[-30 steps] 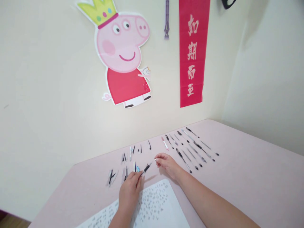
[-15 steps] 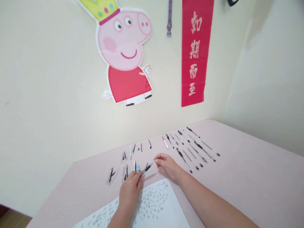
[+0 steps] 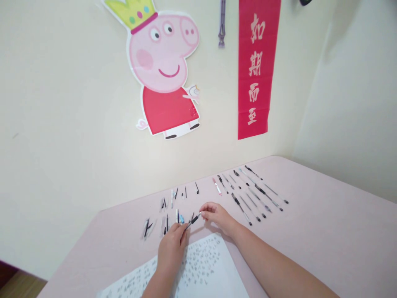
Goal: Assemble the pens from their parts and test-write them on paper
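Both hands meet over the pink table (image 3: 325, 236) on one black pen (image 3: 192, 221). My left hand (image 3: 171, 248) pinches the pen's near, lower end. My right hand (image 3: 217, 215) pinches its far, upper end with curled fingers. The pen slants up to the right, a little above the table. A white sheet (image 3: 201, 269) covered in handwriting lies under my left wrist.
Several whole pens (image 3: 254, 192) lie in a row to the right of my hands. Small pen parts and caps (image 3: 167, 207) are spread to the left, toward the wall. A cartoon pig sticker (image 3: 164, 70) and a red banner (image 3: 256, 66) hang on the wall.
My hands have closed slightly toward each other along the pen. The view has shifted a little to the left.
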Action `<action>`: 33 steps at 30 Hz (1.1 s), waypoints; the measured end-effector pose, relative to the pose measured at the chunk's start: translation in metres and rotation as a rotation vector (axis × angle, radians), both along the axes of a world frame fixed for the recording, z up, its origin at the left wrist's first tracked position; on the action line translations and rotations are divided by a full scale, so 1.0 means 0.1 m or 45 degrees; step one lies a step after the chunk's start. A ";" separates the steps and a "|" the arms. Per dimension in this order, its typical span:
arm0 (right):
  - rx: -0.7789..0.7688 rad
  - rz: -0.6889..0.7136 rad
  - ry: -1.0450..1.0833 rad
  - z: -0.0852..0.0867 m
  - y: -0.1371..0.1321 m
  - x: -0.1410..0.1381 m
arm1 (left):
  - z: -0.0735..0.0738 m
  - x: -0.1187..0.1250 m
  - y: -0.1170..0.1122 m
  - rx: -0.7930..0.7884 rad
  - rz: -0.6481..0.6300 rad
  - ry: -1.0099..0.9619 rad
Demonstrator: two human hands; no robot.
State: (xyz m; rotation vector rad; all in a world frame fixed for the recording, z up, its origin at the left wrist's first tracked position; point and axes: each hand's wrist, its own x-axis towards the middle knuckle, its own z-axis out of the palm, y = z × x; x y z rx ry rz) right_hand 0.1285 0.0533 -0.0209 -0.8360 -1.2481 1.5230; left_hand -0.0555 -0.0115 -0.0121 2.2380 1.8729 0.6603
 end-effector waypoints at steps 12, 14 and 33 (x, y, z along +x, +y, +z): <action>0.026 0.038 -0.005 -0.02 0.01 0.01 | -0.01 0.01 0.00 0.026 -0.008 0.058; 0.020 0.034 -0.009 -0.02 0.01 0.00 | -0.02 0.01 0.00 0.032 -0.001 0.075; 0.021 -0.006 -0.131 -0.01 0.00 0.02 | 0.00 0.02 -0.01 0.019 0.040 0.085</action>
